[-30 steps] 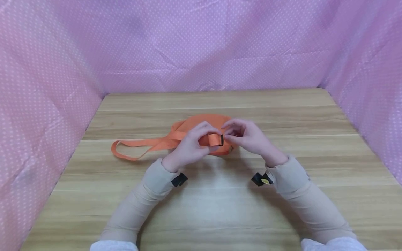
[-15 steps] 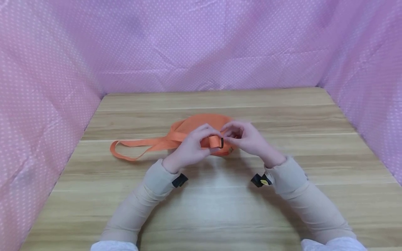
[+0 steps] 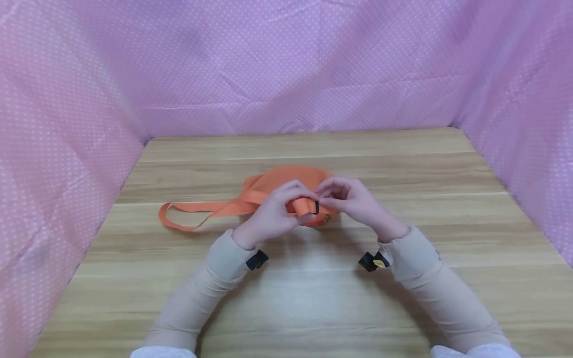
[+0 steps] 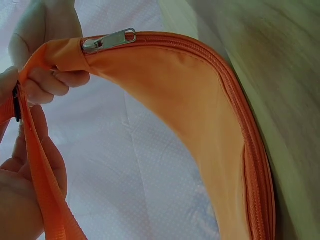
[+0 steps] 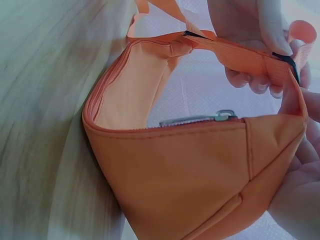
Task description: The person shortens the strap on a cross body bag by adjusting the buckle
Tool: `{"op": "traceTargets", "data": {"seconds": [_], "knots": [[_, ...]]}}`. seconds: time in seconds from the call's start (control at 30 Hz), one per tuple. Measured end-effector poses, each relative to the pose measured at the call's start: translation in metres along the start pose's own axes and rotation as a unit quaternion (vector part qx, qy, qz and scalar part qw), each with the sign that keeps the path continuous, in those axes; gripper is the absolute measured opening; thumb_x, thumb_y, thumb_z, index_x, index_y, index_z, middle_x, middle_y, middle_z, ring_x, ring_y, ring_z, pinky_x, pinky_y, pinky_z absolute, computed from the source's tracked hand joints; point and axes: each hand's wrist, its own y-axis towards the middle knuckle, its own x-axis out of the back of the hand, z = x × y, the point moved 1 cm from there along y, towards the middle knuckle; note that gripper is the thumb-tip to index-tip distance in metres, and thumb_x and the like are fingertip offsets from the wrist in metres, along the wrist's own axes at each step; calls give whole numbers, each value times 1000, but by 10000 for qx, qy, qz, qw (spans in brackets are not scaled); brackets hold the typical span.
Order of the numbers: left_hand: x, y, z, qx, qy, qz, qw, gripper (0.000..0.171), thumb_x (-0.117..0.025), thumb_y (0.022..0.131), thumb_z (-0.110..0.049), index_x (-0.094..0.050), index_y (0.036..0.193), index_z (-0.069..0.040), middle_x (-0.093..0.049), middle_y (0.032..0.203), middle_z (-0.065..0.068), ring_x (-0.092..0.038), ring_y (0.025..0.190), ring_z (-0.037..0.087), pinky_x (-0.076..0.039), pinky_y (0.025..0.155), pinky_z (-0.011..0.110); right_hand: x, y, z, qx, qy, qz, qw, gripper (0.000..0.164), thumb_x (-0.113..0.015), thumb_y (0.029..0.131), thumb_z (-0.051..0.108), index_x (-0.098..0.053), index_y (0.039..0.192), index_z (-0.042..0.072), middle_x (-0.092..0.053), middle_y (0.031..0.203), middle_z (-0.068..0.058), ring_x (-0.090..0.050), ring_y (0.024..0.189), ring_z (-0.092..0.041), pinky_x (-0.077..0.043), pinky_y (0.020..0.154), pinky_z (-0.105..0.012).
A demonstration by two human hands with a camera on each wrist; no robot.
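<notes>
An orange zippered bag point(image 3: 293, 174) rests on the table beneath both hands, its fabric strap point(image 3: 197, 205) trailing off to the left in a loop. My left hand point(image 3: 268, 216) grips a doubled piece of the strap next to a black slider buckle point(image 3: 317, 207). Thumb and fingers of my right hand point(image 3: 360, 204) pinch the strap at the buckle's right side, by the bag's end. In the left wrist view a metal zipper pull point(image 4: 112, 40) lies along the bag's edge. A second black strap fitting point(image 5: 194, 34) shows in the right wrist view.
The wooden table point(image 3: 309, 298) stretches around the bag on all sides. Pink dotted cloth point(image 3: 286, 64) hangs behind it and along both sides. Black wrist-worn devices point(image 3: 257, 259) hang at the inner side of each cuff.
The fingertips of both hands have drawn slightly closer together at the buckle. The strap piece in my left hand has tilted a little. The bag and trailing loop stay in place.
</notes>
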Motion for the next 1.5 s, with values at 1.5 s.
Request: {"op": "traceTargets", "data": {"seconds": [1.5], "knots": [[58, -26, 12, 1104, 722, -135, 9912, 9, -70, 83, -2, -69, 91, -6, -65, 84, 4, -54, 76, 15, -48, 66, 27, 28, -11, -14, -751, 277, -126, 9967, 18, -62, 88, 5, -69, 99, 17, -66, 90, 11, -59, 80, -8, -48, 70, -22]]}}
